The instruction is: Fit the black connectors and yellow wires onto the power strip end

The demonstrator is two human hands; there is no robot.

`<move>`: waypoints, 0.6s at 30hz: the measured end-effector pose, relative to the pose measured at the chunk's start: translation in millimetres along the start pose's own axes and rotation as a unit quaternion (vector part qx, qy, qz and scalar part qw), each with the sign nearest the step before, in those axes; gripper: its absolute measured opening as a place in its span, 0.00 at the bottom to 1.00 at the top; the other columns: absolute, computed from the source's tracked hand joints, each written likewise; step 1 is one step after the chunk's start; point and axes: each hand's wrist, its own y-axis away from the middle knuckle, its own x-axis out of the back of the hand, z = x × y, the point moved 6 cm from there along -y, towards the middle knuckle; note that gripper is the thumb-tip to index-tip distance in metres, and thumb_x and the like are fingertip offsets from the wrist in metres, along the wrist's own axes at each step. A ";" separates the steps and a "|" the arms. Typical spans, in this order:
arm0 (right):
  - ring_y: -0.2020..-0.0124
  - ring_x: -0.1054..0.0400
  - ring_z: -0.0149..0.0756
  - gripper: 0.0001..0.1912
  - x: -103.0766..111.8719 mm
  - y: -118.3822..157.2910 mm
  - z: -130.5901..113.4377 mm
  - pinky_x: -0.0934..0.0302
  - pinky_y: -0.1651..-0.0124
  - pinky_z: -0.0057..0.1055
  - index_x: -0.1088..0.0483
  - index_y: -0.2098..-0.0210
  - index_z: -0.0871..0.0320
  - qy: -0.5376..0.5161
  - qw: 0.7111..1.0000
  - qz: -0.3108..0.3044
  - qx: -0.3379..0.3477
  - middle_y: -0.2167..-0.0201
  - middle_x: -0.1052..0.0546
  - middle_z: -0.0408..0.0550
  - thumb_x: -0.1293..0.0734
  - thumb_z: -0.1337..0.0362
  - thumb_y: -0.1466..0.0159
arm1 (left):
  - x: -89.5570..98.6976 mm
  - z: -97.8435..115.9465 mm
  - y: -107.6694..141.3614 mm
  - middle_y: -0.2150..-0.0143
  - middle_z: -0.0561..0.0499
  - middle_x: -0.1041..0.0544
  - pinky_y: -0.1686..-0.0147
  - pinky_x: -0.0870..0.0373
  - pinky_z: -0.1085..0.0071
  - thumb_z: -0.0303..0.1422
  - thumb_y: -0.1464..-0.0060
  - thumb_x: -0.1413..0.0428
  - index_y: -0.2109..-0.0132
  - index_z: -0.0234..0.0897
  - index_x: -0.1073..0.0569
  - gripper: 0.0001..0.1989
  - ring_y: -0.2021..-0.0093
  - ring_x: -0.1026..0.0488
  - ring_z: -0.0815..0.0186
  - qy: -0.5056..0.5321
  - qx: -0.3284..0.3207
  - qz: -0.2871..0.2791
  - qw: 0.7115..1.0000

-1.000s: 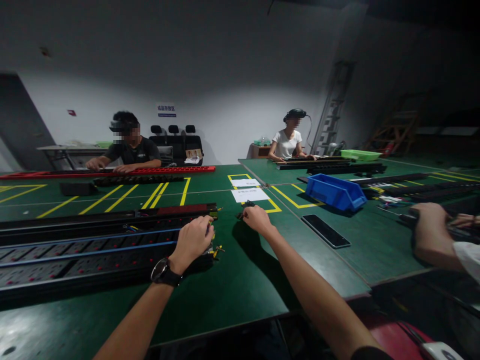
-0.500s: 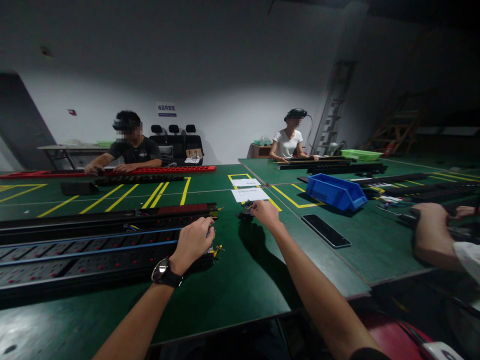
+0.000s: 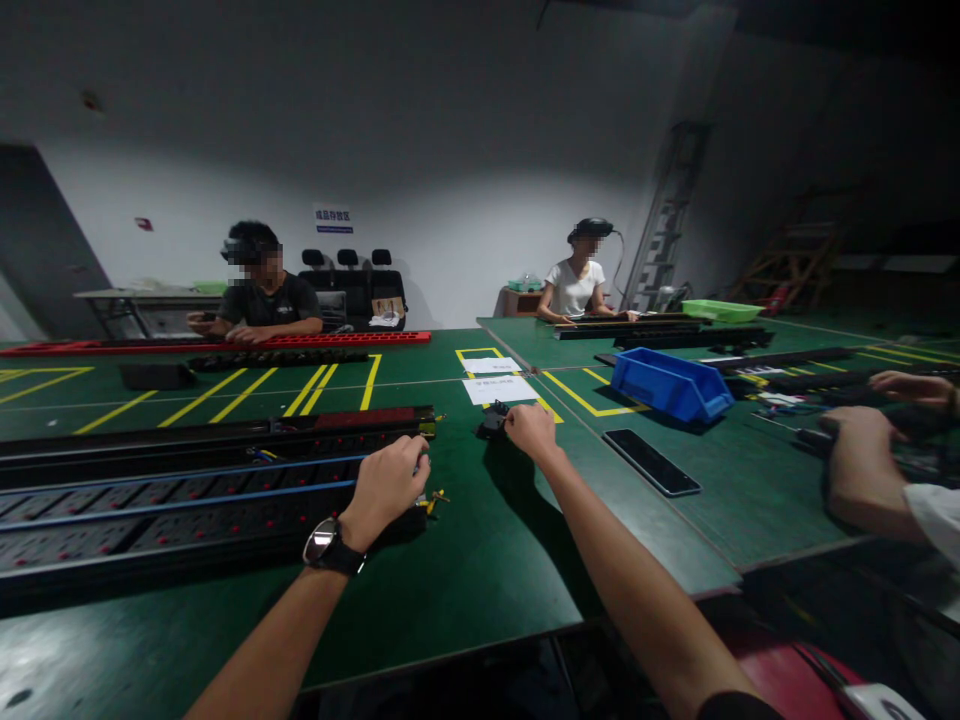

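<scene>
A long black power strip (image 3: 187, 515) with rows of sockets and small red switches lies at my left, two blue lines along it. My left hand (image 3: 391, 482), a watch on its wrist, rests at the strip's right end with its fingers curled down over it; the fingertips are partly hidden. Yellow wire ends (image 3: 436, 499) stick out just below that hand. Farther right, my right hand (image 3: 532, 432) has its fingers closed at a small black part (image 3: 492, 424) on the green table (image 3: 480, 560). Fingers cover some of this part.
White paper sheets (image 3: 499, 390) lie beyond my right hand. A phone (image 3: 651, 462) and a blue bin (image 3: 670, 385) are to the right. A co-worker's hand (image 3: 862, 430) is at the right edge. Two people sit across the table, one behind a red rail (image 3: 360, 340).
My right hand has shifted very slightly at the black part; my left hand stays put. Across the table, the left person's hand has lifted off the red rail. Another co-worker's hand has risen at right.
</scene>
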 end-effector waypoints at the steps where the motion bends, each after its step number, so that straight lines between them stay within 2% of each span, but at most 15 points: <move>1: 0.52 0.29 0.50 0.15 -0.5 0.0 0.3 0.42 0.50 0.41 0.17 0.58 0.57 -0.003 1.000 -0.002 -0.002 0.61 0.18 0.62 0.37 0.65 0.34 | -0.2 0.0 0.1 0.56 0.48 0.23 0.64 0.33 0.70 0.35 0.33 0.54 0.51 0.41 0.28 0.11 0.61 0.24 0.63 0.000 0.000 0.000 1.000; 5: 0.51 0.30 0.52 0.15 0.7 0.8 -0.2 0.43 0.49 0.43 0.18 0.60 0.58 -0.014 1.000 -0.003 -0.006 0.59 0.19 0.62 0.37 0.67 0.34 | 1.4 0.5 0.4 0.56 0.48 0.23 0.64 0.34 0.70 0.35 0.33 0.54 0.51 0.41 0.28 0.11 0.61 0.24 0.63 -0.004 0.005 -0.003 1.000; 9: 0.50 0.30 0.50 0.15 9.7 4.5 -15.2 0.43 0.49 0.41 0.19 0.57 0.57 -0.061 0.997 0.047 0.019 0.55 0.20 0.59 0.38 0.68 0.34 | 9.7 -1.5 0.1 0.55 0.48 0.23 0.63 0.34 0.70 0.35 0.33 0.54 0.52 0.41 0.27 0.12 0.59 0.25 0.63 -0.003 0.018 0.007 1.000; 11: 0.51 0.30 0.47 0.14 10.6 7.8 -34.8 0.42 0.50 0.37 0.21 0.55 0.57 -0.107 0.990 0.060 0.072 0.56 0.20 0.56 0.38 0.68 0.33 | 14.7 -7.6 -0.1 0.55 0.48 0.22 0.63 0.34 0.70 0.36 0.33 0.54 0.54 0.41 0.26 0.13 0.59 0.24 0.62 -0.007 0.053 0.016 0.998; 14: 0.54 0.29 0.41 0.13 4.1 15.3 -76.2 0.40 0.51 0.32 0.22 0.54 0.57 -0.178 0.967 0.034 0.180 0.58 0.20 0.53 0.37 0.67 0.33 | 19.3 -19.5 0.9 0.55 0.48 0.22 0.63 0.33 0.69 0.36 0.34 0.53 0.55 0.42 0.25 0.12 0.60 0.24 0.62 -0.015 0.118 0.023 0.993; 18: 0.54 0.29 0.39 0.12 -4.8 23.8 -124.8 0.40 0.50 0.30 0.23 0.53 0.58 -0.189 0.947 -0.003 0.261 0.58 0.20 0.52 0.36 0.65 0.32 | 18.9 -27.7 2.2 0.55 0.48 0.22 0.63 0.32 0.68 0.37 0.35 0.52 0.55 0.43 0.25 0.12 0.60 0.23 0.59 -0.025 0.150 0.015 0.988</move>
